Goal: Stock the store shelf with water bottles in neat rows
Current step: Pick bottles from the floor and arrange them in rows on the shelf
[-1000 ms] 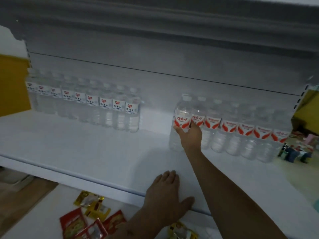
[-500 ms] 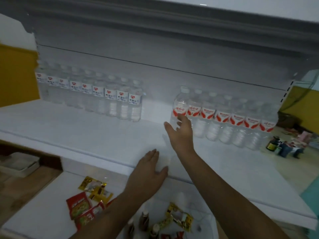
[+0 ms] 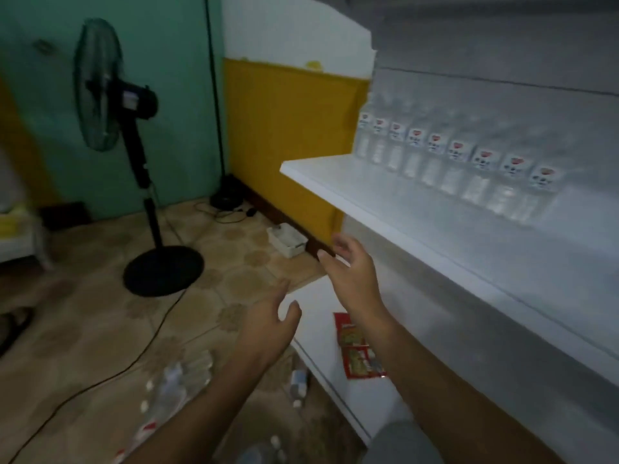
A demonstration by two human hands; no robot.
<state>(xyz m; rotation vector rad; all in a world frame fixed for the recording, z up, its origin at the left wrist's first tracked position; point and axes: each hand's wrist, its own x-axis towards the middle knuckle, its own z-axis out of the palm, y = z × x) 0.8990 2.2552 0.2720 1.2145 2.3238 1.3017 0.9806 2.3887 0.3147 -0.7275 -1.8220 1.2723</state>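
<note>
Both hands hung empty, fingers loosely spread: left hand point(image 3: 268, 326), right hand point(image 3: 351, 279). One neat row of clear white-labelled water bottles point(image 3: 455, 159) lined the white shelf point(image 3: 435, 229); blurred loose plastic bottles point(image 3: 174, 386) on the floor likely awaited stocking.

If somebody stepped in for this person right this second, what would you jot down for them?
Left hand: open, holding nothing, out over the floor.
Right hand: open, holding nothing, below the shelf edge.
Done: a row of white-label bottles stands along the back of the shelf.
Supply: loose bottles lie on the floor at lower left, blurred.
Left: pick up floor bottles and line them up on the bare front part of the shelf.
</note>
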